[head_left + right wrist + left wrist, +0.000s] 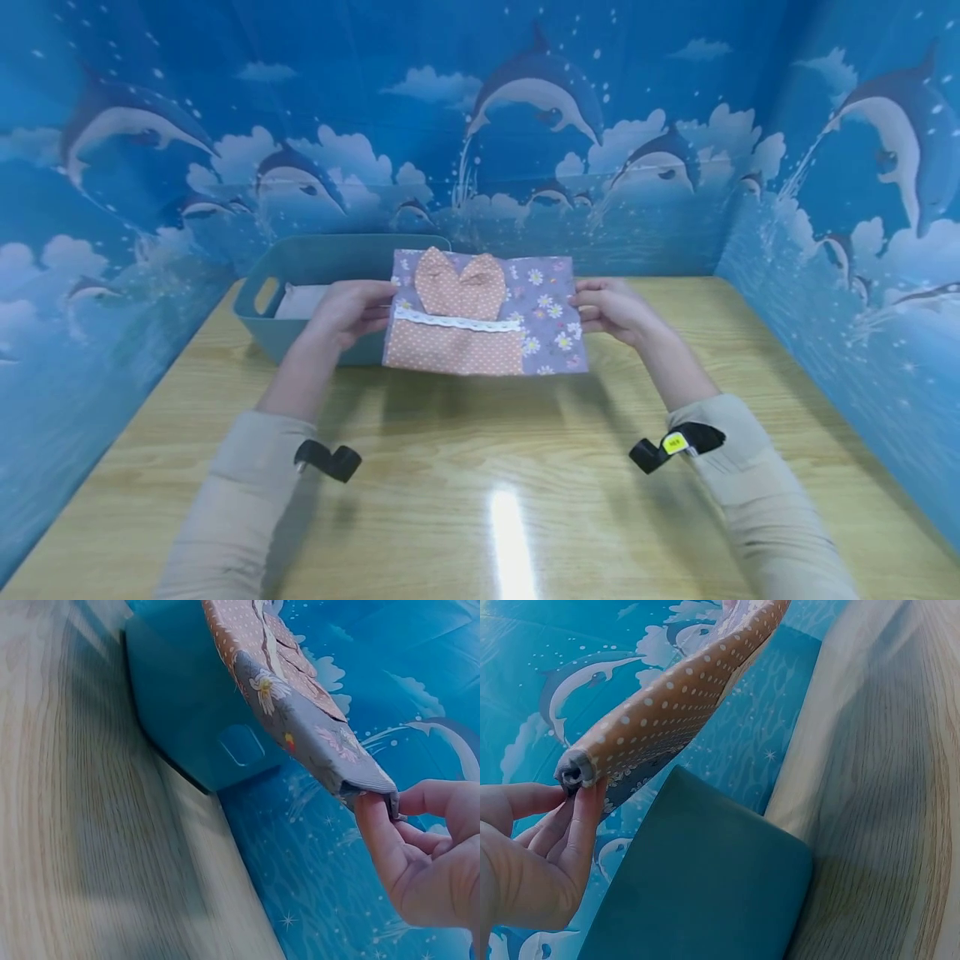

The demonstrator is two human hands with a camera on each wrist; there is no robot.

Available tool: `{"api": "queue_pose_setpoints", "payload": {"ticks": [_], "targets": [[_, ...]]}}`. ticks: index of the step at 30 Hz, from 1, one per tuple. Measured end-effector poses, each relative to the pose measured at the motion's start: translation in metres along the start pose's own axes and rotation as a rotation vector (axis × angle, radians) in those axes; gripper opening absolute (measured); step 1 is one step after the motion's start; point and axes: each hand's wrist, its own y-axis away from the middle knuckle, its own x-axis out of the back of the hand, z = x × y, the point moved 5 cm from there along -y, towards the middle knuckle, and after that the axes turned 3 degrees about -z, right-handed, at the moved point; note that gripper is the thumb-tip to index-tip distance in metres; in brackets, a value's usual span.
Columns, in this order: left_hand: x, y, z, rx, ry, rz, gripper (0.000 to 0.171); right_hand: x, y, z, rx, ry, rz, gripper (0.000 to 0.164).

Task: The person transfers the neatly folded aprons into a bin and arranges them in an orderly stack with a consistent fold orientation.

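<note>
A rectangle of purple daisy-print cloth [546, 312] is held up above the table by both hands. Pink polka-dot fabric with a white lace strip and a bow-like shape [461, 287] covers its left part. My left hand [351, 312] pinches the left edge between thumb and fingers; in the left wrist view the cloth's end [660, 712] looks rolled or folded there. At the right edge, my right hand [611, 310] pinches the cloth; the right wrist view shows a folded grey-purple corner [330, 761] between thumb and fingers.
Behind the left hand stands a teal basket [300, 250] with a handle hole, holding some white cloth [300, 302]. The wooden table [450, 467] lies below. Blue dolphin-print walls [360, 100] enclose the back and sides.
</note>
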Motion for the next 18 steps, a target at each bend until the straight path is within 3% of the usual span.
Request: {"api": "queue_pose_setpoints", "payload": {"ticks": [6, 13, 18], "targets": [[0.006, 0.001, 0.0, 0.011, -0.049, 0.017, 0.028, -0.005, -0.004, 0.001, -0.021, -0.013, 0.022, 0.018], [0.014, 0.001, 0.002, 0.015, -0.04, 0.033, 0.021, -0.013, -0.01, 0.002, -0.04, -0.044, 0.048, 0.048], [0.018, 0.001, 0.004, 0.015, -0.035, 0.033, 0.024, -0.018, -0.013, -0.001, -0.035, -0.051, 0.059, 0.048]]}}
